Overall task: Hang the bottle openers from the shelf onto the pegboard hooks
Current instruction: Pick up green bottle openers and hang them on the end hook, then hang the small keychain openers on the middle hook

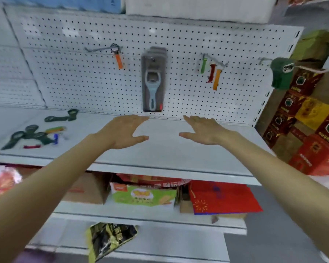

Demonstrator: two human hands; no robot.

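White perforated steel backs this shop bay: the pegboard [84, 82] is matt, evenly holed and fitted with thin wire hooks. Below it the shelf [160, 154] is smooth pale painted metal with a rolled front lip.

By my reading the job is partly done. A stack of carded openers [153, 80], each a grey-blue moulded handle with a metal mouth under glossy clear blister, hangs at the middle. An orange-handled opener [117, 56] hangs on the left hook [99, 49], and three slim openers [212, 72] in green, red and orange hang to the right. On the far-right hook sits a dark green bundle [280, 73]; what it is I cannot tell.

Not yet hung are the loose openers [32, 136] lying flat at the left end of the shelf. Most are dark green with ring-shaped heads, and there are some small coloured pieces, though blur hides the details.

The left hand [122, 132] and right hand [205, 130] hover over the bare middle of the shelf, just under the carded stack, palms down. Each grip is slack and spread, holding nothing. The loose pile lies well apart, to the left of the left hand.

Red printed cartons [311, 120] stand at the right, and crinkly snack packs [142, 196] lie on the shelf below.
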